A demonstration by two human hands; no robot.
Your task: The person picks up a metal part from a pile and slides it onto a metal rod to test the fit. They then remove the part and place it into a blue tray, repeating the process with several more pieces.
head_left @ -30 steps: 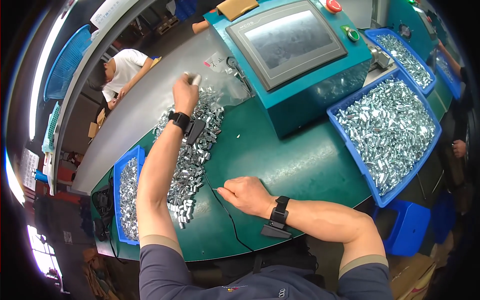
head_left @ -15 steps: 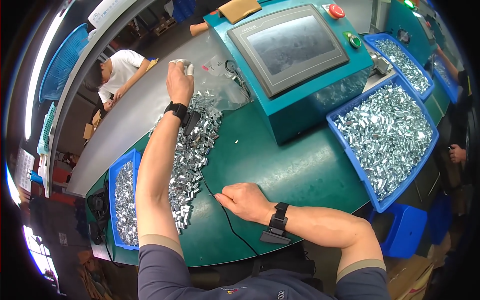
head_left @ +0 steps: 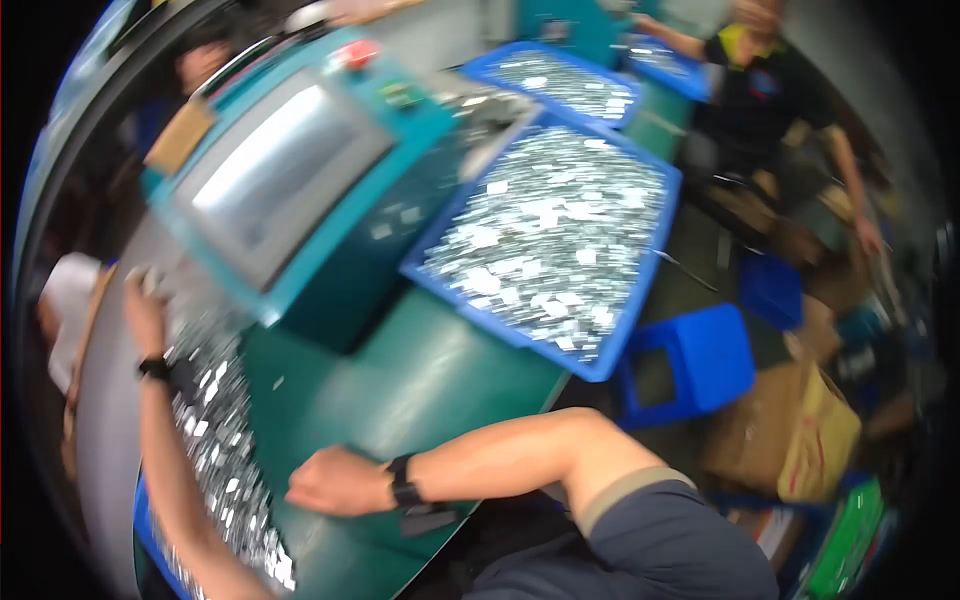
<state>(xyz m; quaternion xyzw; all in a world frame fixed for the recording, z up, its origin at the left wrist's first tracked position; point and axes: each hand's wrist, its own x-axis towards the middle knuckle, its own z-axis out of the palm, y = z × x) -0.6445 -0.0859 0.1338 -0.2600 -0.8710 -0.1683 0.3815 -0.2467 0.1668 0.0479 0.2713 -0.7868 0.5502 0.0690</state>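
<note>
My left hand reaches to the far end of a heap of small shiny metal pieces on the green table. Motion smears its fingers, so their grip does not show; pale covers seem to sit on the fingertips. My right hand is closed with the knuckles up, low over the bare green tabletop, right of the heap. Whatever its curled fingers might hold is hidden. Both wrists wear black bands. Beneath my left forearm, a blue tray shows only its edge.
A teal machine with a screen stands behind the heap. To its right, a large blue tray full of metal pieces overhangs the table edge, with another tray beyond. A blue stool and cardboard box stand right. A person is at the far right.
The whole view has swung to the right and blurred, so the table, machine and hands appear further left. My hands stay near the same places by the heap.
</note>
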